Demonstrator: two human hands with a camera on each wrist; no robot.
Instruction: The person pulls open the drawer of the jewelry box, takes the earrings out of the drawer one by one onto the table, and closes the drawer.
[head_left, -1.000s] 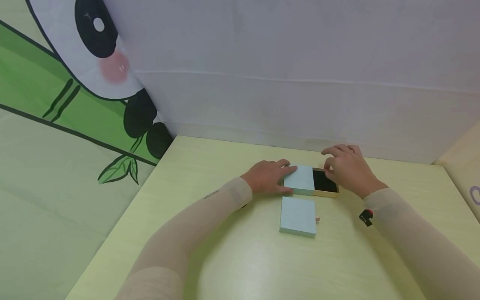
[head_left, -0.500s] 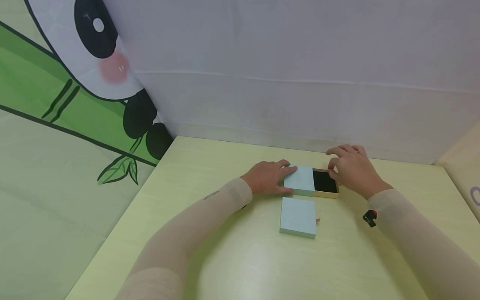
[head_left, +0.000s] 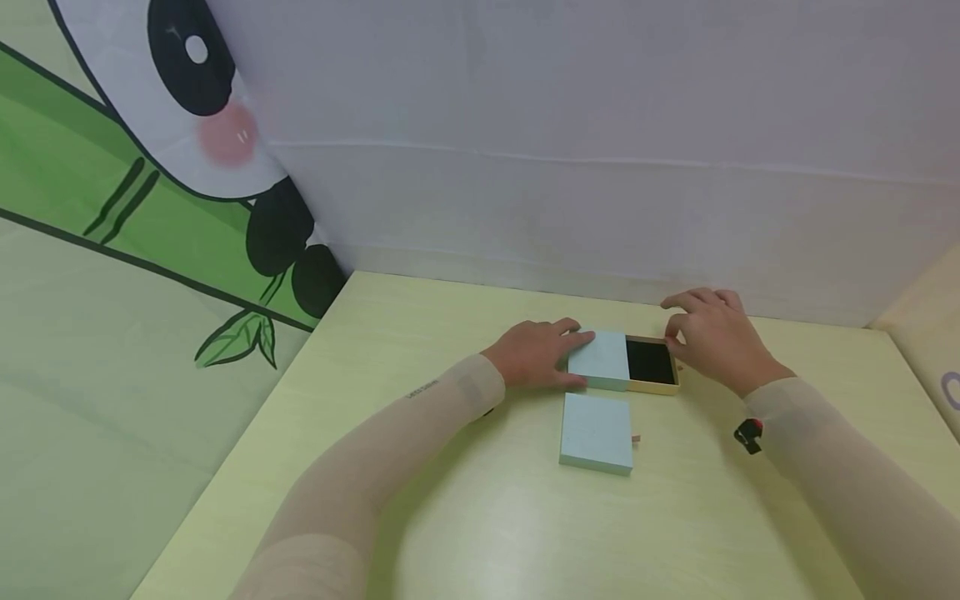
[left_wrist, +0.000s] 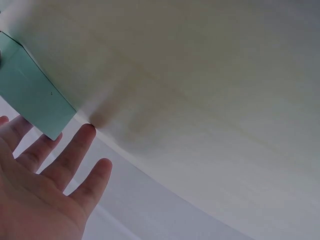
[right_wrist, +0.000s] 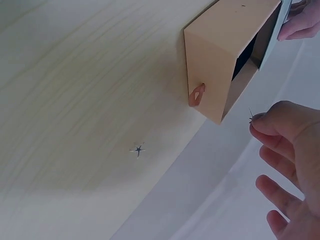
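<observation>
Pale table (head_left: 480,525), lilac backdrop (head_left: 540,108), left hand (head_left: 531,356) spread on blue box (head_left: 609,358), right hand (head_left: 712,340) pinching tiny piece (right_wrist: 251,119)

Pale wall (head_left: 600,125) — perhaps cloth-covered — behind a yellowish table (head_left: 480,525).

A pale yellow wooden table (head_left: 487,517) below a creased whitish cloth (head_left: 585,150), a big green-and-white cartoon (head_left: 176,158) to the left
</observation>
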